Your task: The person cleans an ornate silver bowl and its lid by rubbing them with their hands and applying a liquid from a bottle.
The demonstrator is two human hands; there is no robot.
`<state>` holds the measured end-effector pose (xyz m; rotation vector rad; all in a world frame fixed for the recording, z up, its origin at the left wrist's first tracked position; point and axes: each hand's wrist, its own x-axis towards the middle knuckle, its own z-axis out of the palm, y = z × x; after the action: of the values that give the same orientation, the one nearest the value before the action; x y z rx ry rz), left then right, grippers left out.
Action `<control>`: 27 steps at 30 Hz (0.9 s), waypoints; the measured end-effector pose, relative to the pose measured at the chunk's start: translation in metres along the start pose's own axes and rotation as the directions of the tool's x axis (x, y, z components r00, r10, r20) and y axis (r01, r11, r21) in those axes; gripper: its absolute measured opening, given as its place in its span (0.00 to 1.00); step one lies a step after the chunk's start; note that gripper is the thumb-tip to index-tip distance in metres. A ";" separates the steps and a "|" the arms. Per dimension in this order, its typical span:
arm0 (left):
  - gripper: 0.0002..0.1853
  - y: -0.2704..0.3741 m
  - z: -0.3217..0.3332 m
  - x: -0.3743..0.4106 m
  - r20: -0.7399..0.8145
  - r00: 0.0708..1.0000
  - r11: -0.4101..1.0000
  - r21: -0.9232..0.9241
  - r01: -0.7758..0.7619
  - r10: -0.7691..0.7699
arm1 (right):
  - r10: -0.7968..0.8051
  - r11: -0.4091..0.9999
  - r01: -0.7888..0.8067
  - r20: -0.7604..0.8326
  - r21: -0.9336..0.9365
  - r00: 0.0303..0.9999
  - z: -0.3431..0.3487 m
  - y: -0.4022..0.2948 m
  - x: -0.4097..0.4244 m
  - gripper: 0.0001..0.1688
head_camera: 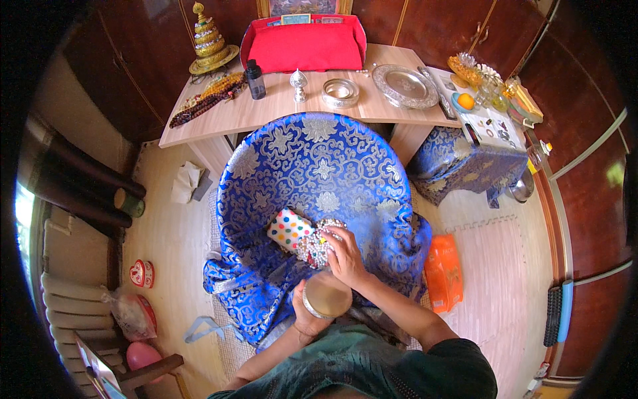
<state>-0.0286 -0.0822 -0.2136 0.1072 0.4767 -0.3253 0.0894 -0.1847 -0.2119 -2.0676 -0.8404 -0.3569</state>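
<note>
My left hand (310,319) holds a round metal pan with a patterned rim (326,295), its flat face turned up, close to my body. Just above it, my right hand (344,257) reaches over a pile of white and coloured beads (314,249), its fingers bent at the pile's right side; whether any beads are pinched between them cannot be told. A white cloth with coloured dots (289,228) touches the pile on the left. Both rest on blue and silver brocade cloth (324,169) draped in a wide round shape before me.
Beyond the brocade, a wooden desk (227,117) bears stacked silver rings (340,93), a silver finial (298,86), a silver plate (406,84), a dark bottle (255,80), bead strands (209,99) and a gold tiered ornament (207,42). An orange bag (445,272) lies right.
</note>
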 end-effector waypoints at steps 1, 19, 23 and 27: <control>0.32 0.003 0.002 0.001 -0.002 1.000 0.999 -0.026 -0.023 0.022 | -0.021 1.000 0.021 0.008 0.007 1.000 -0.002 -0.006 -0.005 0.25; 0.31 -0.030 -0.007 0.003 -0.093 0.989 0.990 0.080 0.119 -0.111 | -0.251 0.961 0.247 0.015 0.120 0.968 0.037 -0.006 0.034 0.28; 0.30 -0.009 -0.005 -0.003 -0.017 0.995 0.995 0.023 0.099 -0.099 | -0.037 0.999 0.037 -0.037 0.010 0.999 0.012 0.011 0.008 0.27; 0.33 -0.006 0.004 -0.005 -0.006 0.992 0.990 0.062 0.124 -0.123 | 0.128 0.992 -0.127 -0.084 0.021 0.988 -0.002 0.009 -0.008 0.25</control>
<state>-0.0335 -0.0871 -0.2078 0.1385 0.4761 -0.4616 0.0897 -0.1933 -0.2211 -2.0642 -0.6544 -0.3648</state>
